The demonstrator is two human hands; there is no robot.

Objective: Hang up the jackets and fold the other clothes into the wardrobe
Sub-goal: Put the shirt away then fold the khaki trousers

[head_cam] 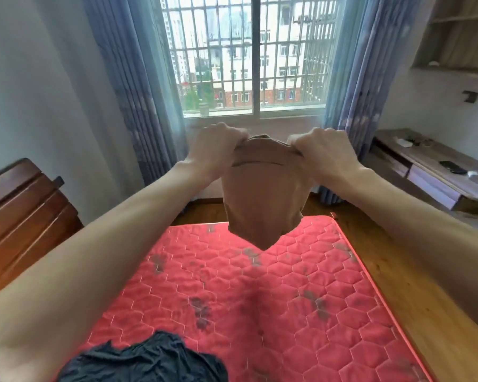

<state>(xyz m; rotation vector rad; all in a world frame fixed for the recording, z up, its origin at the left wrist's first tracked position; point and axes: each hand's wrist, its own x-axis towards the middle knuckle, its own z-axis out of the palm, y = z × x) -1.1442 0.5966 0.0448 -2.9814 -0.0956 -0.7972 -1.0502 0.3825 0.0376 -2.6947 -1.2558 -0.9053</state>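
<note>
Brown garment (262, 194) hangs btwn left hand (214, 148) & right hand (324, 151), both grips pinching its top edge.

Two bare forearms, no sleeves in view, left hand (218, 146) and right hand (322, 151) without rings, watch or bracelet showing, wrists uncovered, fingers (233, 132) bare, no gloves

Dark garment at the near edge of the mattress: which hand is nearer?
Left, narrowly. The dark garment lies low and left. Both hands are raised well beyond it: left hand and right hand grip the brown garment by its top edge.
</note>
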